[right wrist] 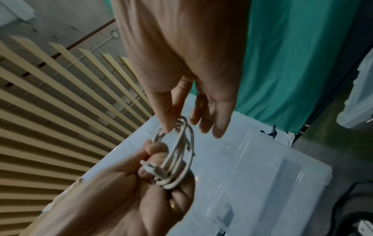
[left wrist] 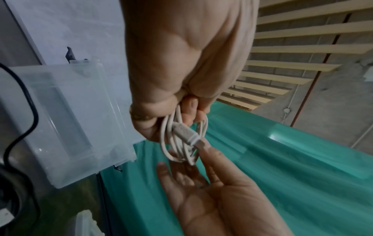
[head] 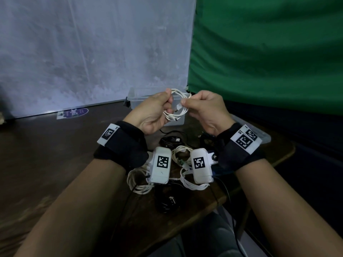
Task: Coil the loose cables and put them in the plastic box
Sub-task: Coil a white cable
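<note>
I hold a coiled white USB cable (head: 177, 112) in the air over the table, in front of the clear plastic box (head: 134, 103). My left hand (head: 168, 102) grips one side of the coil with curled fingers, and the plug (left wrist: 184, 132) sticks out beside them. My right hand (head: 183, 103) pinches the other side of the coil between thumb and forefinger. In the right wrist view the right hand (right wrist: 178, 127) nips the top of the loops (right wrist: 181, 153), its other fingers spread. The box (right wrist: 262, 175) sits below with nothing visible in it.
Several more cables lie on the dark table under my wrists: white coils (head: 138, 182) (head: 194, 184) and black ones (head: 170, 140) (head: 167, 203). The box lid (head: 259, 133) lies to the right. A white backdrop (head: 92, 52) and green cloth (head: 269, 52) stand behind. The table's corner (head: 289, 151) is at right.
</note>
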